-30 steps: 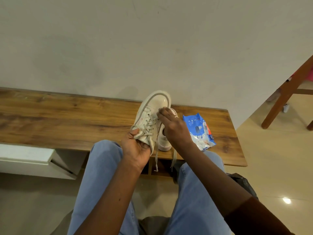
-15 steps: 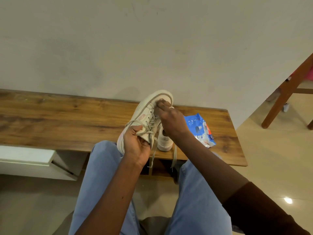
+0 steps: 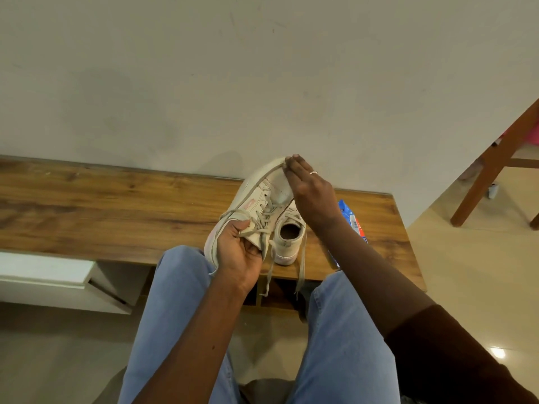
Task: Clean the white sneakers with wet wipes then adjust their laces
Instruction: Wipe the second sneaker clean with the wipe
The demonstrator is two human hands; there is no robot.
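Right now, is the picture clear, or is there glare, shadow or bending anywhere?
Head view: a bright glare spot on the floor at lower right. Head view: the raised sneaker casts a faint shadow on the wall. Head view: the bench's far edge slants, perhaps from the wide lens.

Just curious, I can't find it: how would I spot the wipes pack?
Look at the long wooden bench along the wall. Near its right end, beside the standing white sneaker, lies the wipes pack, the only blue and red thing there.

Sneaker (image 3: pixel 256 196) raised, left hand (image 3: pixel 237 255) gripping heel end; right hand (image 3: pixel 309 193) on toe
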